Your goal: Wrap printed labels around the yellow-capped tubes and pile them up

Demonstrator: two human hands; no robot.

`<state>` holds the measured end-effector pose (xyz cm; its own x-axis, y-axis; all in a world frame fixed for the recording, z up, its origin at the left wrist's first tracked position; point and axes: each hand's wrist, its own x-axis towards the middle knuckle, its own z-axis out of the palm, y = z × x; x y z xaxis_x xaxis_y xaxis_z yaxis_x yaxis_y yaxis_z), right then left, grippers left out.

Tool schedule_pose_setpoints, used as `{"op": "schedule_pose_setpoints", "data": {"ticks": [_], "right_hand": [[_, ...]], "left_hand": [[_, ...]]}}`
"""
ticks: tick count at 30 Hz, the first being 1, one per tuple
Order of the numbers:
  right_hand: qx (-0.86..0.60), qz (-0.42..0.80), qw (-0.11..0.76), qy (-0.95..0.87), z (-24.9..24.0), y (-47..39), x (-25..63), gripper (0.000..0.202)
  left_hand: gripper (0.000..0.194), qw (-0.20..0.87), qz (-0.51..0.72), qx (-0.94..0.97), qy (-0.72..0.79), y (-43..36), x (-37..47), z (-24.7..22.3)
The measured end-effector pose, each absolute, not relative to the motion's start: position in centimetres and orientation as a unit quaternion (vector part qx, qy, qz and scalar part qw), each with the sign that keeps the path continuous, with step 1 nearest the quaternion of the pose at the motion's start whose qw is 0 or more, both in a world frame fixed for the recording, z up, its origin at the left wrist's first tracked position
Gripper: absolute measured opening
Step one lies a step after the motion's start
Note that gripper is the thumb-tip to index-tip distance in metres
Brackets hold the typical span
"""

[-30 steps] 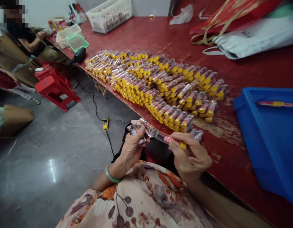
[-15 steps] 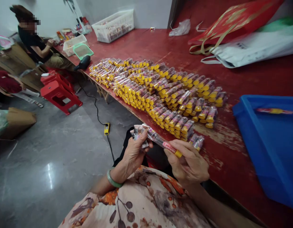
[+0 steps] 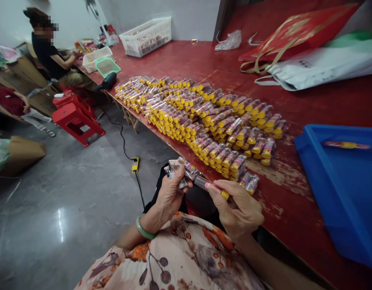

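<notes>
My left hand (image 3: 170, 187) is closed on a small stack of printed plastic wrappers (image 3: 175, 169), thumb pressed on top. One shiny wrapper (image 3: 190, 169) sticks out from the stack toward the right. In my right hand (image 3: 238, 205), pinched between thumb and fingers, is a slim clear tube (image 3: 208, 185) with a pink label and a yellow cap. Its clear end points left, close to the wrappers; whether it touches them I cannot tell. Just beyond, rows of wrapped yellow-capped tubes (image 3: 218, 151) lie piled along the edge of the red table (image 3: 288, 173).
At the right stands a blue bin (image 3: 339, 193) with a single tube (image 3: 346, 144) in it. A white basket (image 3: 146, 38), bags (image 3: 319, 68) and a black hair dryer (image 3: 106, 81) are on the table. Red stools (image 3: 75, 121) and a seated co-worker (image 3: 48, 56) are at the left.
The tube's clear end has swung slightly left and down relative to the wrapper, with my right hand nearly in place. My left hand keeps its hold. The view has shifted a little.
</notes>
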<state>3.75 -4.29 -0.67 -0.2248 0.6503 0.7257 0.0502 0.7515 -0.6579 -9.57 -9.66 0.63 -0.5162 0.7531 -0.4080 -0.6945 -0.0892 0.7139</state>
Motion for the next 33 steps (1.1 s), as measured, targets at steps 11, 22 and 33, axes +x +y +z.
{"op": "schedule_pose_setpoints", "data": {"ticks": [11,22,33], "right_hand": [[-0.254,0.289,0.566,-0.729,0.1,-4.3,3.8,0.019],[-0.361,0.653,0.417,-0.519,-1.6,-3.7,4.1,0.015],[-0.324,0.635,0.346,-0.609,-0.5,-4.7,3.3,0.017]], "left_hand": [[0.029,0.419,0.713,0.128,0.548,-10.0,-9.7,0.1],[0.030,0.453,0.723,0.085,0.515,-9.9,-9.7,0.0],[0.036,0.407,0.712,0.125,0.558,-10.8,-8.0,-0.4]]}}
